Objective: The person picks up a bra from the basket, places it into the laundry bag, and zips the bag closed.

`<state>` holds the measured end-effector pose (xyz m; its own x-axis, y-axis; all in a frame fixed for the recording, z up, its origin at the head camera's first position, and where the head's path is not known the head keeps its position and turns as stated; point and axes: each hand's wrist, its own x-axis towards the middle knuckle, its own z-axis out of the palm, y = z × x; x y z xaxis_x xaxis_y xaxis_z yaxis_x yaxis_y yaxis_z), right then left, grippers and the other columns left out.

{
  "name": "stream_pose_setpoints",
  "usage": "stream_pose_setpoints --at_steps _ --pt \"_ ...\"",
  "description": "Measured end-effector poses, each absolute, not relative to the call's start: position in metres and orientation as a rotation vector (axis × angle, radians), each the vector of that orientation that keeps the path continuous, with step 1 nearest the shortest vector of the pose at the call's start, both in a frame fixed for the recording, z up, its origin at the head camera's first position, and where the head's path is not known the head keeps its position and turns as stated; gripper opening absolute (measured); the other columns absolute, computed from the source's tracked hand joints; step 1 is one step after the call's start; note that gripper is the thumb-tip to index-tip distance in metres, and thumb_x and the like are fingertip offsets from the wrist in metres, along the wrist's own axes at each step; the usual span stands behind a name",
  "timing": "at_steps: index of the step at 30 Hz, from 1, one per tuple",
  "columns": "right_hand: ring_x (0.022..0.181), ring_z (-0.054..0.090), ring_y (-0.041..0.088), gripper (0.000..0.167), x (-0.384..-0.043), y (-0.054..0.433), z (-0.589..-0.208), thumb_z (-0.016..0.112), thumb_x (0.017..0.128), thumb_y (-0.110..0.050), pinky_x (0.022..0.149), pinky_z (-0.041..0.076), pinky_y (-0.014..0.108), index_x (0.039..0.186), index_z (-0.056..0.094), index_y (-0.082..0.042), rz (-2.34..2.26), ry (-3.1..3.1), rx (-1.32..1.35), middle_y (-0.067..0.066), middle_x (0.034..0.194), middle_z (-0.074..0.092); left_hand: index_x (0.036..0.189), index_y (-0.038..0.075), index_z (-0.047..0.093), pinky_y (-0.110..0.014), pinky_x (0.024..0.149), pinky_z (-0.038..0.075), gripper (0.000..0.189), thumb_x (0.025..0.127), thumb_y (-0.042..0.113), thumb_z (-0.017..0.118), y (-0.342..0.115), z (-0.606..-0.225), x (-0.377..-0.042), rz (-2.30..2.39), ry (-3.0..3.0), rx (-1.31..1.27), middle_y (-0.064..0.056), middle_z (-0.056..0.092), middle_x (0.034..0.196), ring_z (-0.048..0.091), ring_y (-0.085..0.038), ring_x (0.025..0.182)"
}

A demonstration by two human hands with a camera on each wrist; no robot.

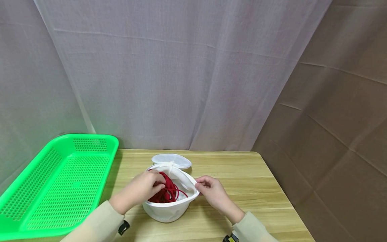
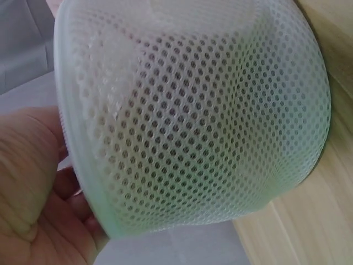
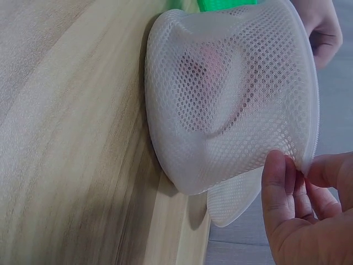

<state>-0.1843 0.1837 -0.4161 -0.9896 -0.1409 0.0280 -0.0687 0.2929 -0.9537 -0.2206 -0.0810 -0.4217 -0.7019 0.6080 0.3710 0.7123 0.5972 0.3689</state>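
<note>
A white mesh laundry bag (image 1: 164, 213) stands on the table with its zippered mouth spread and its round lid (image 1: 171, 160) folded back behind. Inside lies a bundle of red cloth with thin cords (image 1: 170, 190), mostly toward the left side. My left hand (image 1: 146, 186) reaches over the left rim, its curled fingers gripping the red cloth; in the left wrist view the bag wall (image 2: 187, 127) hides the fingertips. My right hand (image 1: 213, 193) pinches the right edge of the rim between thumb and fingers, pulling it into a corner. Red shows faintly through the mesh (image 3: 212, 72) in the right wrist view.
A large green plastic basket (image 1: 104, 174) with perforated sides sits at the left of the wooden table (image 1: 242, 171). Grey curtain cloth (image 1: 169, 84) hangs behind the table, and brown cloth (image 1: 338, 127) on the right.
</note>
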Motion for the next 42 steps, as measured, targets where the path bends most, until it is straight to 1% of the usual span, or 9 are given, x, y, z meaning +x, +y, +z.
stream_pose_setpoints --at_steps 3,9,16,21,26,30,34,39,42 --pt "0.075 0.060 0.021 0.015 -0.184 0.184 -0.416 0.060 0.090 0.005 0.066 0.055 0.026 0.102 0.064 0.011 -1.822 2.480 -0.198 0.018 0.085 0.063 0.090 0.014 0.073 -0.033 0.076 0.052 0.005 0.085 0.014 0.074 -0.082 -0.420 -0.222 -0.803 -2.595 -1.054 0.007 0.064 0.088 0.061 -0.008 0.084" --pt "0.076 0.061 0.023 0.015 -0.184 0.185 -0.416 0.060 0.090 0.004 0.066 0.055 0.027 0.103 0.064 0.011 -1.818 2.484 -0.200 0.017 0.085 0.063 0.097 0.012 0.071 -0.032 0.073 0.052 0.013 0.085 0.017 0.075 -0.089 -0.414 -0.225 -0.902 -2.550 -0.911 0.002 0.062 0.093 0.061 -0.009 0.081" --pt "0.076 0.061 0.024 0.015 -0.184 0.185 -0.417 0.061 0.090 0.004 0.066 0.055 0.027 0.102 0.064 0.011 -1.824 2.478 -0.202 0.017 0.085 0.063 0.107 0.004 0.068 -0.038 0.075 0.053 0.025 0.086 0.016 0.074 -0.100 -0.415 -0.233 -1.051 -2.498 -0.709 -0.005 0.061 0.106 0.062 -0.022 0.089" --pt "0.076 0.060 0.023 0.015 -0.184 0.185 -0.418 0.060 0.090 0.004 0.066 0.055 0.027 0.102 0.064 0.012 -1.824 2.470 -0.205 0.019 0.086 0.063 0.114 0.003 0.067 -0.040 0.076 0.054 0.029 0.089 0.017 0.071 -0.108 -0.424 -0.240 -1.196 -2.546 -0.589 -0.010 0.061 0.113 0.061 -0.026 0.094" --pt "0.077 0.060 0.023 0.015 -0.184 0.185 -0.418 0.060 0.090 0.004 0.067 0.056 0.028 0.102 0.063 0.012 -1.831 2.461 -0.198 0.019 0.086 0.063 0.114 0.002 0.066 -0.037 0.072 0.055 0.029 0.090 0.017 0.070 -0.113 -0.430 -0.242 -1.314 -2.591 -0.497 -0.012 0.063 0.107 0.063 -0.026 0.090" --pt "0.077 0.060 0.023 0.014 -0.184 0.184 -0.418 0.060 0.090 0.004 0.067 0.055 0.027 0.102 0.063 0.012 -1.828 2.462 -0.197 0.019 0.086 0.063 0.112 0.000 0.066 -0.032 0.067 0.052 0.027 0.091 0.017 0.068 -0.115 -0.431 -0.242 -1.352 -2.623 -0.462 -0.008 0.066 0.097 0.064 -0.020 0.080" --pt "0.077 0.060 0.023 0.015 -0.185 0.184 -0.418 0.060 0.090 0.004 0.066 0.055 0.027 0.102 0.063 0.012 -1.827 2.461 -0.195 0.018 0.086 0.063 0.110 0.000 0.066 -0.032 0.066 0.051 0.024 0.092 0.015 0.067 -0.116 -0.431 -0.242 -1.365 -2.633 -0.469 -0.005 0.067 0.090 0.062 -0.016 0.075" --pt "0.077 0.060 0.023 0.015 -0.185 0.184 -0.418 0.059 0.091 0.004 0.066 0.055 0.027 0.103 0.063 0.011 -1.825 2.458 -0.191 0.017 0.086 0.063 0.110 0.001 0.066 -0.030 0.065 0.050 0.025 0.092 0.017 0.066 -0.114 -0.433 -0.242 -1.395 -2.681 -0.430 -0.002 0.066 0.088 0.061 -0.015 0.075" --pt "0.076 0.060 0.022 0.015 -0.185 0.183 -0.418 0.060 0.090 0.004 0.066 0.055 0.026 0.103 0.063 0.011 -1.816 2.465 -0.192 0.017 0.086 0.063 0.107 0.003 0.067 -0.030 0.065 0.051 0.022 0.092 0.020 0.066 -0.112 -0.435 -0.241 -1.414 -2.725 -0.403 -0.001 0.066 0.087 0.061 -0.015 0.077"
